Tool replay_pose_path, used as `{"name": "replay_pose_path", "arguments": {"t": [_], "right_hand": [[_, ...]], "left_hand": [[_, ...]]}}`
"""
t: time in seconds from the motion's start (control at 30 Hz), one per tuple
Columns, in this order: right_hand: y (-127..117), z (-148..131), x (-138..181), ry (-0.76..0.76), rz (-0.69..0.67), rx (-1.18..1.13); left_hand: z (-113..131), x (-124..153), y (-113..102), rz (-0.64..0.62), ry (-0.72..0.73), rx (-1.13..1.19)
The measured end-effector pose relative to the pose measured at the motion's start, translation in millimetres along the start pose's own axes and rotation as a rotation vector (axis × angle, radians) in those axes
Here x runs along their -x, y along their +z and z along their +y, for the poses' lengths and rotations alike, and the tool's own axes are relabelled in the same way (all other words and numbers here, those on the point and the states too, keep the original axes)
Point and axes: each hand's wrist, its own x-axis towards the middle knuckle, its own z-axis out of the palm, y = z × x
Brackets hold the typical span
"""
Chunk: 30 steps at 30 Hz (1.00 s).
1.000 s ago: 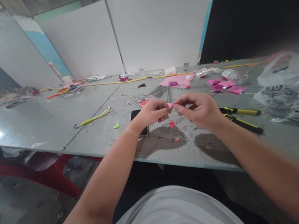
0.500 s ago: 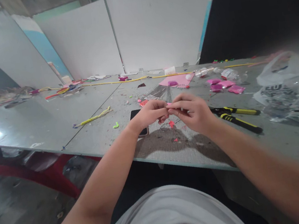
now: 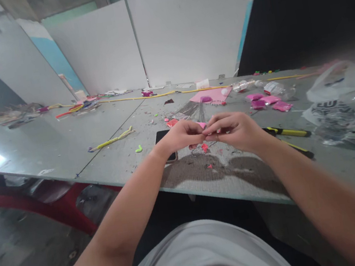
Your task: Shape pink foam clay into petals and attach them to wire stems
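Together, the left hand (image 3: pixel 178 136) and right hand (image 3: pixel 236 130) pinched a pink scrap (image 3: pixel 202 125), equally near, between meeting fingertips.

Pink scrap (image 3: pixel 202 125) at centre; grey tabletop (image 3: pixel 64 142); pink sheet (image 3: pixel 211 95) above; yellow-and-black pliers (image 3: pixel 287 132) right; black phone (image 3: pixel 161 136), green bit (image 3: pixel 138 148) left.

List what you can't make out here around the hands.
Head view: pink piece, pinched between left hand and right hand; fingers cover most of it, shape unclear.
Phone: near end hidden behind the left wrist.
Yellow-black tool: head hidden behind the right wrist.
Plastic bag: print blurred, cut by the right edge.
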Motion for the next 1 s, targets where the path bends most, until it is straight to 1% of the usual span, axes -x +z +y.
{"name": "replay_pose_path", "arguments": {"t": [0.1, 0.23, 0.3, 0.37, 0.43, 0.53, 0.63, 0.77, 0.83, 0.9, 1.0], "right_hand": [[-3, 4, 0, 0.134, -0.047, -0.061], [-2, 2, 1, 0.294, 0.012, -0.156], [0, -2, 0, 0.372, 0.017, -0.245], [2, -6, -1, 0.456, -0.001, -0.369], [4, -7, -1, 0.497, -0.034, -0.507], [8, -4, -1, 0.470, -0.062, -0.674], [10, -2, -1, 0.430, -0.049, -0.753], [10, -2, 1, 0.378, -0.006, -0.781], [8, -3, 1, 0.342, 0.004, -0.788], [5, -4, 1, 0.290, -0.006, -0.790], [0, -5, 2, 0.199, -0.021, -0.783]], "left_hand": [[-1, 1, 1, 0.003, 0.058, -0.130], [-3, 2, 2, 0.115, 0.295, -0.281], [0, 3, 4, 0.161, 0.396, -0.341], [3, 4, 6, 0.202, 0.451, -0.347], [6, 5, 8, 0.244, 0.453, -0.286], [6, 5, 11, 0.257, 0.401, -0.129], [3, 4, 12, 0.257, 0.369, -0.006], [1, 4, 9, 0.260, 0.330, 0.020], [2, 3, 7, 0.258, 0.302, -0.015], [6, 4, 6, 0.243, 0.274, -0.114], [10, 15, 10, 0.172, 0.208, -0.402]]}}
